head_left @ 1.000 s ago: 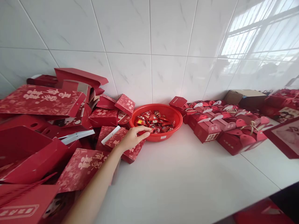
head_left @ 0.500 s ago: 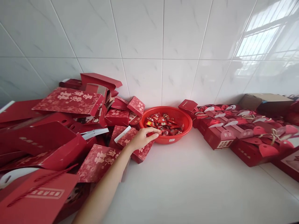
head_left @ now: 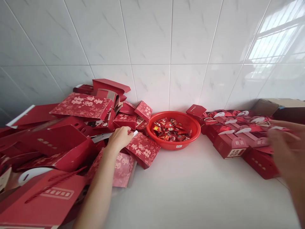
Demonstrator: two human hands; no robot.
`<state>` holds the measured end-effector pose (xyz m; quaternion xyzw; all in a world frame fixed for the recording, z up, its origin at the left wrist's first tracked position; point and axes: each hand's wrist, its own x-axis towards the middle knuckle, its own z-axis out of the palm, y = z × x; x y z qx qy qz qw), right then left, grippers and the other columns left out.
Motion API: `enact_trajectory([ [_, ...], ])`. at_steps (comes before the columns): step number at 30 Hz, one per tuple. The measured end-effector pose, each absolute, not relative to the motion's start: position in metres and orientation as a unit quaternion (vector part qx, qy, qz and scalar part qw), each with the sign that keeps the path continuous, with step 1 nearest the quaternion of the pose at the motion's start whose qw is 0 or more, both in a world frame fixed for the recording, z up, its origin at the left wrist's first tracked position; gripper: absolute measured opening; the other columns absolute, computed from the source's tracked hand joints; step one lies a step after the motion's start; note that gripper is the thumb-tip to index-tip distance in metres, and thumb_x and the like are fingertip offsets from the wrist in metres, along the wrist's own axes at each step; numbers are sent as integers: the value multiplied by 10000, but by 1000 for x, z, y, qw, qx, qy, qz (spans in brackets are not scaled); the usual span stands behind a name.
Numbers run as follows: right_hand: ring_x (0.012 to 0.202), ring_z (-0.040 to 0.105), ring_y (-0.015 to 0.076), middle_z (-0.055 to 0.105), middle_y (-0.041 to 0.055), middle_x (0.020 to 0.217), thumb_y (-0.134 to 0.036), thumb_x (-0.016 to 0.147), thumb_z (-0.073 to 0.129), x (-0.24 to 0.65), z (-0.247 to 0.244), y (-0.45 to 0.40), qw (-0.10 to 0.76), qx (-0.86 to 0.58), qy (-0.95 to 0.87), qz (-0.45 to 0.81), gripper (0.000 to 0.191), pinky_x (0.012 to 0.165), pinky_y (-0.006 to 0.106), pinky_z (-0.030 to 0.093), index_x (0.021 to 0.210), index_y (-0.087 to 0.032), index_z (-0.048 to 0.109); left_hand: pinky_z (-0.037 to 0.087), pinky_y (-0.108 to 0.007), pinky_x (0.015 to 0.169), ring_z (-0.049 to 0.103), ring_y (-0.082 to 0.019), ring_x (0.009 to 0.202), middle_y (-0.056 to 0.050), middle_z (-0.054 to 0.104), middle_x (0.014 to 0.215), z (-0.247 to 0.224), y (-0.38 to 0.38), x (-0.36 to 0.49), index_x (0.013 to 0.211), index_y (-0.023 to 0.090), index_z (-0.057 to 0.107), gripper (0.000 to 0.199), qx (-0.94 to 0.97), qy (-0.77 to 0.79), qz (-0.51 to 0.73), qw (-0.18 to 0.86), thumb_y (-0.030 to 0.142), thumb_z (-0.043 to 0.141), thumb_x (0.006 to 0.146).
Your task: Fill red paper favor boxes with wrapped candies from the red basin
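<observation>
My left hand (head_left: 120,138) reaches into the pile on the left, its fingers closed at the white-edged end of a red patterned gift box (head_left: 143,148). That box lies flat near the basin and partly over another printed box (head_left: 122,173). At the right edge my right hand (head_left: 284,144), smeared by motion, hovers over or touches the rows of red handled boxes (head_left: 232,148); its fingers are unclear. Between the hands stands a red plastic basin (head_left: 176,146) of wrapped candies (head_left: 169,128), which neither hand touches.
Loose red boxes (head_left: 82,105) heap up along the left, one with a red cord handle (head_left: 54,184). A brown cardboard box (head_left: 267,106) stands at the back right. White tiled wall (head_left: 150,38) rises behind the white table (head_left: 181,190).
My left hand has drawn back from the basin's rim, leftward to the patterned box. My right hand has come into view at the right. The view has shifted slightly.
</observation>
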<state>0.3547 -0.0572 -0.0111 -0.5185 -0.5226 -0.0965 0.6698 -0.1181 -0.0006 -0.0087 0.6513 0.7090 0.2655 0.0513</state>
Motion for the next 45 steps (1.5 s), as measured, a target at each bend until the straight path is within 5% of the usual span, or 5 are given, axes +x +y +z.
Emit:
enact_trajectory([
  [6, 652, 626, 168, 705, 67, 961, -374, 942, 590, 239, -30, -17, 524, -361, -759, 139, 152, 599, 334, 537, 986, -243, 652, 339, -305, 520, 550, -225, 500, -19, 511, 411, -12, 3, -116, 440, 222, 550, 292, 665, 706, 218, 109, 311, 644, 702],
  [16, 627, 551, 121, 687, 73, 1081, -422, 926, 601, 156, -41, 2, 439, -293, -794, 304, 302, 582, 269, 463, 1130, -199, 588, 439, -258, 631, 624, -195, 710, 1, 699, 751, 18, -23, -80, 801, 213, 763, 314, 772, 542, 232, 238, 471, 590, 848],
  [29, 610, 479, 119, 547, -1, 660, -496, 1002, 503, 181, -32, 13, 329, -219, -862, 317, 441, 570, 246, 391, 702, -178, 557, 495, -257, 821, 672, -183, 925, 6, 713, 949, 2, -22, -52, 1076, 245, 668, 183, 791, 448, 311, 277, 314, 599, 922],
  [39, 876, 672, 210, 733, 77, 995, -398, 905, 649, 166, -25, 126, 216, -418, -855, 217, 262, 760, 289, 505, 1017, -168, 701, 486, -307, 842, 660, -218, 892, -27, 739, 941, -14, -8, -41, 904, 195, 710, 216, 771, 456, 307, 320, 314, 531, 908],
  [45, 1000, 685, 310, 729, 137, 1156, -311, 660, 866, 120, -48, 139, 108, -384, -886, 235, 691, 784, 333, 524, 1303, -195, 645, 498, -303, 849, 676, -212, 898, -31, 757, 971, -20, -5, -43, 945, 208, 753, 216, 767, 443, 321, 335, 311, 567, 908],
])
